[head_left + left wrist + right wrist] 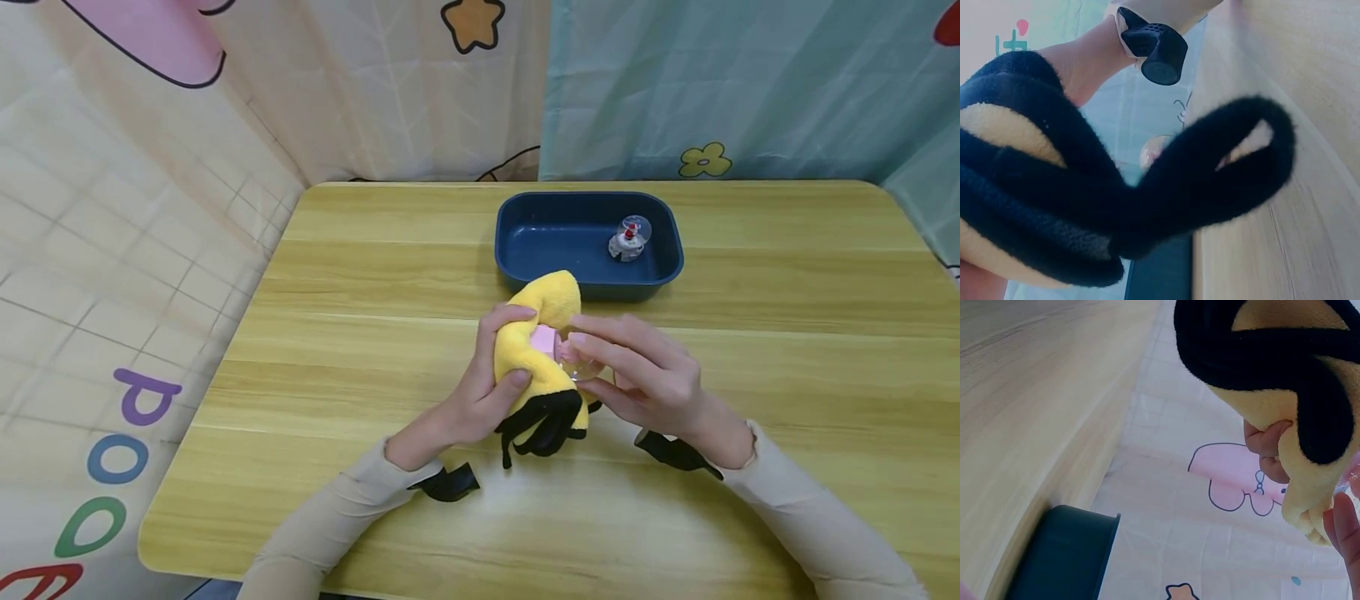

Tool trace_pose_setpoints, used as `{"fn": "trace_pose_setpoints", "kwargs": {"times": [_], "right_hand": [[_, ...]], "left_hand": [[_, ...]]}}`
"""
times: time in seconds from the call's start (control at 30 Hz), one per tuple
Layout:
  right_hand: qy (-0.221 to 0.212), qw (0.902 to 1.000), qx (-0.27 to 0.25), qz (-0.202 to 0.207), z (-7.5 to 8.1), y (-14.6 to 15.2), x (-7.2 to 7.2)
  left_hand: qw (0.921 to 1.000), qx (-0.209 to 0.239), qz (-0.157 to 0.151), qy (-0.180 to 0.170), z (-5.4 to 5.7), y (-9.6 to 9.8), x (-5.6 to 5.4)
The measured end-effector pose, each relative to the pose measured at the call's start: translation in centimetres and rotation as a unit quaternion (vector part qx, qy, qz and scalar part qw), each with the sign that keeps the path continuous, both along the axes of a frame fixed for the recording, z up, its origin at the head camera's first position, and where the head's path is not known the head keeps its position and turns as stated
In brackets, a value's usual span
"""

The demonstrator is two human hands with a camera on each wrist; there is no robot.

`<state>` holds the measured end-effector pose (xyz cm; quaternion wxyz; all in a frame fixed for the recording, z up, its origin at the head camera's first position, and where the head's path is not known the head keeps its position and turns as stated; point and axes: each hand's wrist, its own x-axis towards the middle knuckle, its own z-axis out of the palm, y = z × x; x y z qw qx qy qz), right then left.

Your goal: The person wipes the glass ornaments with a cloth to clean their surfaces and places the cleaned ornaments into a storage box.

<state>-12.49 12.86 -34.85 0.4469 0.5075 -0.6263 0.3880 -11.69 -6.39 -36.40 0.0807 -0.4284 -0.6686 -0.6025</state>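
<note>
My left hand (483, 387) grips a yellow cloth (521, 354) with black trim, bunched around the base of a small snow globe (545, 340). The globe's base is pink, and its clear dome with something pink inside points right. From the right, my right hand (652, 371) holds the dome between thumb and fingertips. Both hands are above the table, just in front of a dark blue tub (517, 271). A black loop (1210, 175) of the cloth hangs close to the left wrist camera. In the right wrist view, the yellow cloth (1260, 403) partly hides the left fingers.
Inside the tub, toward its right end, stands another snow globe (627, 242) with a white base and a red detail. Black straps (450, 483) hang at both wrists. The wooden table (360, 275) backs onto printed curtains (405, 92).
</note>
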Motion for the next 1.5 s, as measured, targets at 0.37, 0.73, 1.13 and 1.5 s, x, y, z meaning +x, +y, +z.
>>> {"fn": "trace_pose_setpoints", "kwargs": {"times": [0.37,0.73,1.13,1.5], "right_hand": [[-0.045,0.9987,-0.007,0.022,-0.2,0.4,-0.1],[-0.101,0.9935,-0.046,0.026,-0.1,0.4,0.2],[-0.219,0.9695,-0.059,0.093,0.3,0.6,0.8],[-0.317,0.9424,-0.057,0.089,0.5,1.0,1.6]], "left_hand": [[0.9999,-0.002,-0.004,0.015,0.0,0.1,-0.1],[0.9957,0.006,0.02,0.09,-0.5,0.4,-0.2],[0.9867,-0.014,0.046,0.155,-0.6,0.3,-0.2],[0.9789,-0.039,0.047,0.195,-0.8,0.3,-0.2]]}}
